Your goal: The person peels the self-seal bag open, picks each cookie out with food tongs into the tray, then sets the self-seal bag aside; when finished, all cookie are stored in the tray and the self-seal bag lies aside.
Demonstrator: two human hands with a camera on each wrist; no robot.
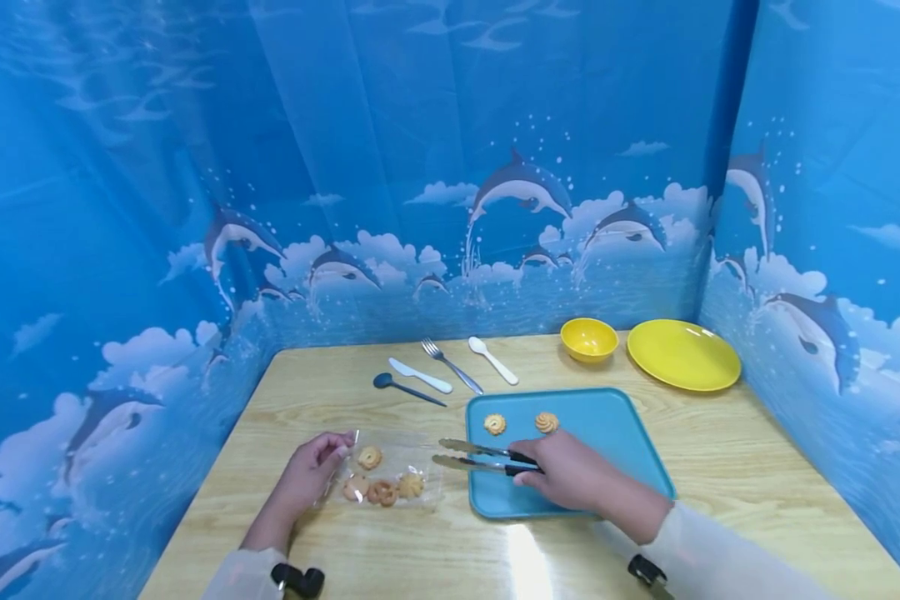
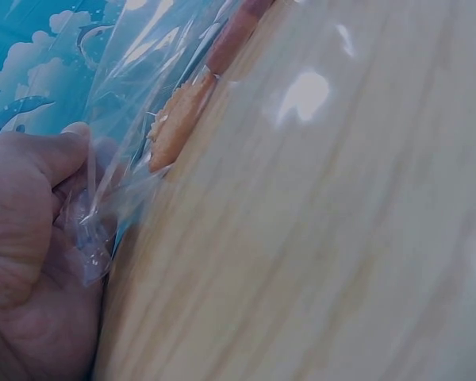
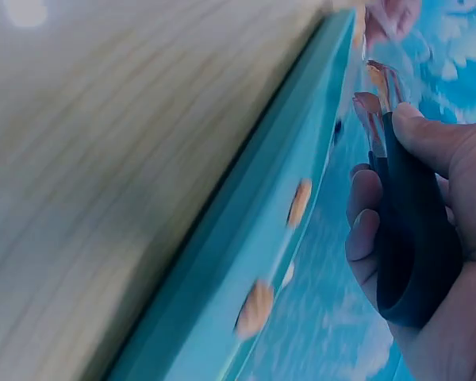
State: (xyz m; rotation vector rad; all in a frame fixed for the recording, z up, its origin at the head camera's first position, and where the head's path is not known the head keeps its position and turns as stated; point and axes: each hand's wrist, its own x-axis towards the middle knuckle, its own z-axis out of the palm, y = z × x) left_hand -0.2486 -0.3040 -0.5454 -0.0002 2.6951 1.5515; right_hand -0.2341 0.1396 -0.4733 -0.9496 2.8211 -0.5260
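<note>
My left hand pinches the edge of a clear plastic bag lying on the table. Several cookies are inside it, among them a pretzel-shaped cookie and a flower-shaped one. In the left wrist view, thumb and fingers hold the crumpled film, with one cookie close by. My right hand grips black-handled tongs over the left part of a blue tray. The tips of the tongs are apart, pointing at the bag, nothing visible between them. Two cookies, one round and one swirled, lie on the tray.
Behind the bag lie a dark spoon, a white knife, a metal fork and a white spoon. At the back right stand a yellow bowl and a yellow plate. A dolphin-printed curtain encloses the table.
</note>
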